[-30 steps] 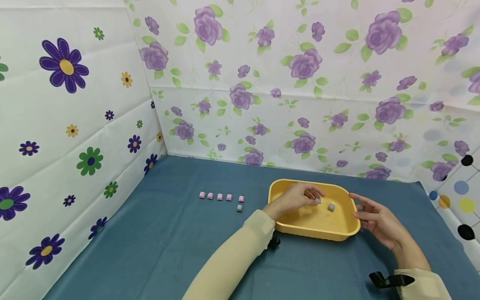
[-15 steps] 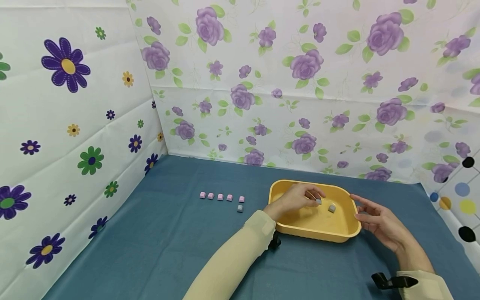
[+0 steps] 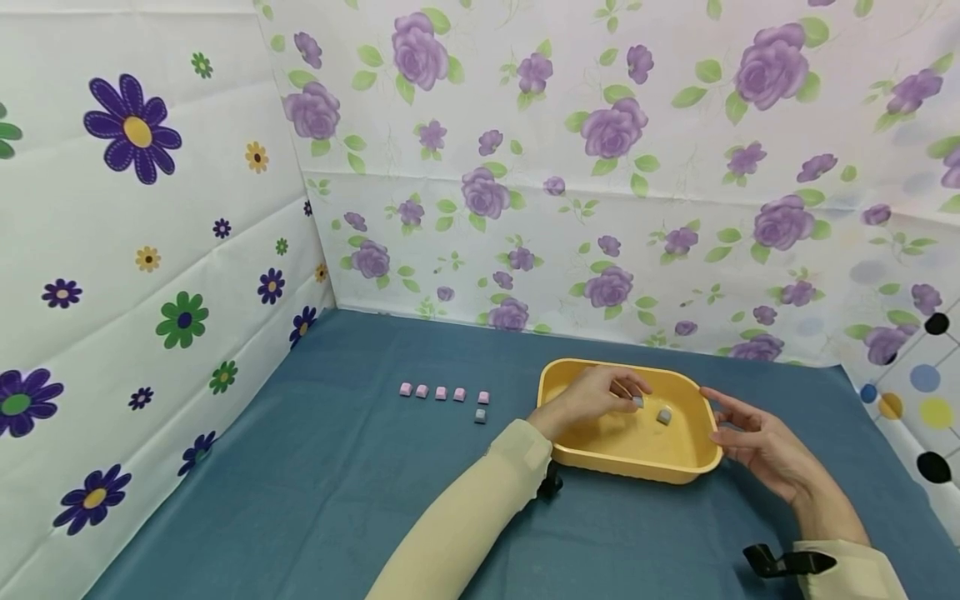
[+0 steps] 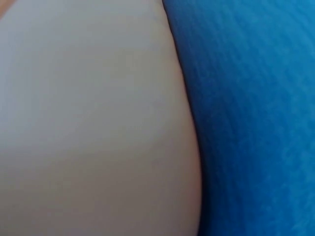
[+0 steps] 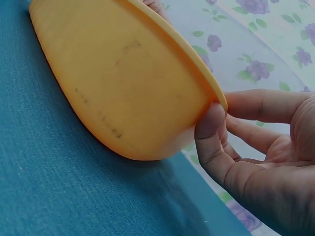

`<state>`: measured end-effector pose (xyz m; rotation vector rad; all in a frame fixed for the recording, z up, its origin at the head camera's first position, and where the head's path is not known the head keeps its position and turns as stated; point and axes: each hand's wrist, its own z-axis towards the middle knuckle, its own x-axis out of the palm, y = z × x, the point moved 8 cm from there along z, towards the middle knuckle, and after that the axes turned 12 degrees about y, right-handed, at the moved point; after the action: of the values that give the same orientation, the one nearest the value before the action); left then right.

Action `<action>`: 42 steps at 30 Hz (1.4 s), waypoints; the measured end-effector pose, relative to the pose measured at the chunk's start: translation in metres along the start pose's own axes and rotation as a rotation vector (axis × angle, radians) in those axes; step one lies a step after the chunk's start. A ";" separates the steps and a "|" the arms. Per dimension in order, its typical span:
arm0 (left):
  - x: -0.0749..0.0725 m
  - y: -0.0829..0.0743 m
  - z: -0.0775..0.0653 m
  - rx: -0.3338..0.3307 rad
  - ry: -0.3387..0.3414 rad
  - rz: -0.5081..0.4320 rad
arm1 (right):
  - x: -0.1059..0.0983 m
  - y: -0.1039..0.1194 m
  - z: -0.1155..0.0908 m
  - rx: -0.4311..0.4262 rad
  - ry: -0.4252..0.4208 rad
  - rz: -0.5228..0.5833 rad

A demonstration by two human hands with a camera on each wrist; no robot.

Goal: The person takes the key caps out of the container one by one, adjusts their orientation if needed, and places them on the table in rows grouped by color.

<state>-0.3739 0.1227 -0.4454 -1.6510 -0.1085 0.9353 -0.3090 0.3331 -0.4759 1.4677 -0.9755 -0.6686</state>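
My left hand [image 3: 596, 393] reaches into the yellow plastic tray [image 3: 622, 467] in the head view, and its fingertips pinch a small grey keycap [image 3: 637, 402]. Another grey keycap [image 3: 663, 416] lies on the tray floor just right of these fingers. At the tray's right end my right hand [image 3: 765, 446] holds the rim. Its thumb [image 5: 211, 120] presses the outer wall below the lip in the right wrist view, while the index finger meets the rim. Only a blurred sleeve [image 4: 93, 113] and blue cloth fill the left wrist view.
Left of the tray, several pink keycaps [image 3: 441, 393] lie in a row on the blue cloth [image 3: 315, 467]. One grey keycap [image 3: 480, 416] sits just in front of the rightmost pink one. Flowered sheets [image 3: 480, 242] rise behind and at the left.
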 end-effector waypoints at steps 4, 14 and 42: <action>0.000 0.000 0.000 0.000 0.000 0.005 | 0.000 -0.001 0.001 -0.001 -0.010 -0.005; 0.001 0.000 0.001 0.003 0.003 0.004 | -0.001 -0.001 0.003 -0.036 -0.025 -0.016; -0.057 -0.022 -0.055 0.141 -0.115 -0.136 | 0.002 0.000 0.002 -0.049 0.011 0.016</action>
<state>-0.3695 0.0564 -0.3976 -1.4418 -0.2251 0.9131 -0.3099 0.3298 -0.4756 1.4178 -0.9554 -0.6676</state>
